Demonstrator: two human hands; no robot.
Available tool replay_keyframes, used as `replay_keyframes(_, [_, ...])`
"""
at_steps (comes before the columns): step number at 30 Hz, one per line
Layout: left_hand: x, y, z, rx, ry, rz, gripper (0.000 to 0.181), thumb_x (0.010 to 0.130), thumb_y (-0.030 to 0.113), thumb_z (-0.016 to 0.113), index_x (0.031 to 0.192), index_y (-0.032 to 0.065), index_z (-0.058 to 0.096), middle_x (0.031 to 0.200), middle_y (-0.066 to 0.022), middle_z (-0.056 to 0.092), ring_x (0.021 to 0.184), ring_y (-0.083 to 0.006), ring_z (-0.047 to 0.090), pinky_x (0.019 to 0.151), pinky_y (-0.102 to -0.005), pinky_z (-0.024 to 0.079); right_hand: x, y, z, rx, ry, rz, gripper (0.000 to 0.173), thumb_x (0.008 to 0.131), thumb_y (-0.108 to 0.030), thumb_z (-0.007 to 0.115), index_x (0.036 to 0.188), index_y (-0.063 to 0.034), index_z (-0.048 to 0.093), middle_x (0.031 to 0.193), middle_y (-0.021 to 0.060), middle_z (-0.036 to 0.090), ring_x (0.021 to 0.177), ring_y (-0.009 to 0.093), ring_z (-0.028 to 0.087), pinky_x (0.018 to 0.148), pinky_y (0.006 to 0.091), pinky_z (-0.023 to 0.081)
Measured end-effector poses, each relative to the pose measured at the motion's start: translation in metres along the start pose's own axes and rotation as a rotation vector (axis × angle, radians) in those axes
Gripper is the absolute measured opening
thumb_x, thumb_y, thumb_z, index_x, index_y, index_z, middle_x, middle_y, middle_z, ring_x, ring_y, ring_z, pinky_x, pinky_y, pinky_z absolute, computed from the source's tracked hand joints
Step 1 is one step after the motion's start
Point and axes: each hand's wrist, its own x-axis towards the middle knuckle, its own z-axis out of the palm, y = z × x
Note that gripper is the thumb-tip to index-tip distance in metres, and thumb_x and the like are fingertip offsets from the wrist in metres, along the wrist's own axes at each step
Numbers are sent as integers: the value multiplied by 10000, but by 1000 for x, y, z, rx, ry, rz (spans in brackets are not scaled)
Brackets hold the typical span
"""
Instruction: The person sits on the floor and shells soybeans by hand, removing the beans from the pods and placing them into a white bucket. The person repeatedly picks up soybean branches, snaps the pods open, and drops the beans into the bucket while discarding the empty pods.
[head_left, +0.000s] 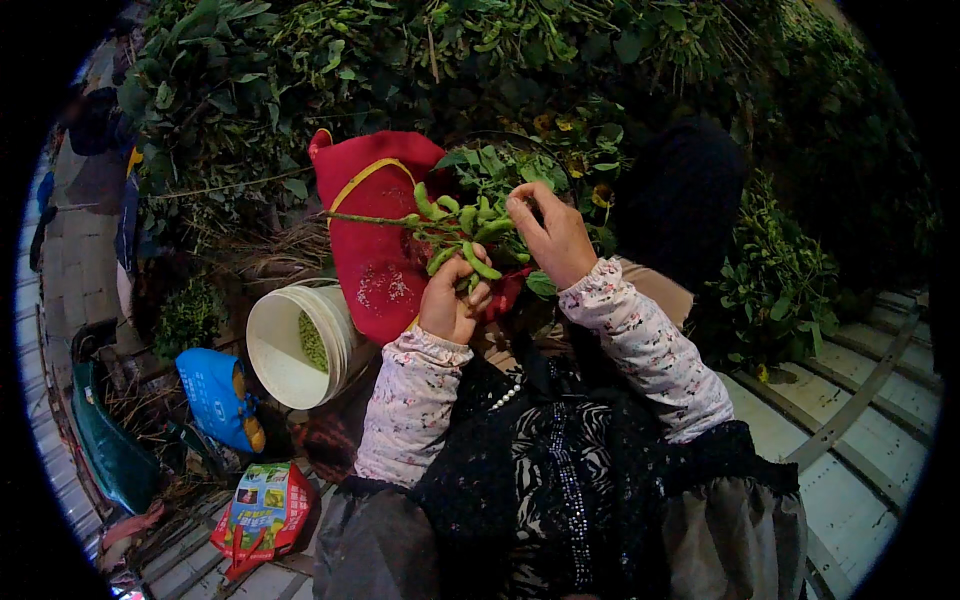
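A green soybean stalk (367, 219) with several plump pods (480, 262) lies crosswise in front of me. My left hand (454, 296) is closed around pods on the lower side of the stalk. Just right of the pods is my right hand (551, 229), its thumb and index finger curled close together at the end of the cluster; whether a pod is between them cannot be told. Beneath the stalk a red cloth with yellow trim (375, 277) covers my leg, with pale specks on it. Green leaves (491, 165) lie beyond my hands.
A white plastic bucket (270, 352) with small green beans or pods inside leans at left. Beside it are a blue bag (214, 397), a green container (112, 442) and a red printed bag (266, 514). Heaped bean plants (225, 90) fill the far side; more plants (780, 292) lie at right.
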Motion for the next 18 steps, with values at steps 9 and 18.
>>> replay_keyframes(9, [-7, 0, 11, 170, 128, 24, 152, 768, 94, 403, 875, 60, 506, 677, -9, 490, 452, -82, 374, 413, -214, 284, -1, -8, 12, -111, -67, -361, 149, 788, -151, 577, 893, -47, 563, 783, 106, 568, 690, 246, 557, 608, 310, 444])
replay_keyframes(18, [-7, 3, 12, 90, 55, 39, 152, 775, 106, 394, 876, 55, 495, 657, 2, 467, 424, -74, 354, 384, -198, 266, -2, -5, -11, 29, -79, 85, 169, 862, -165, 470, 919, -15, 524, 714, 53, 548, 653, 117, 514, 607, 249, 411])
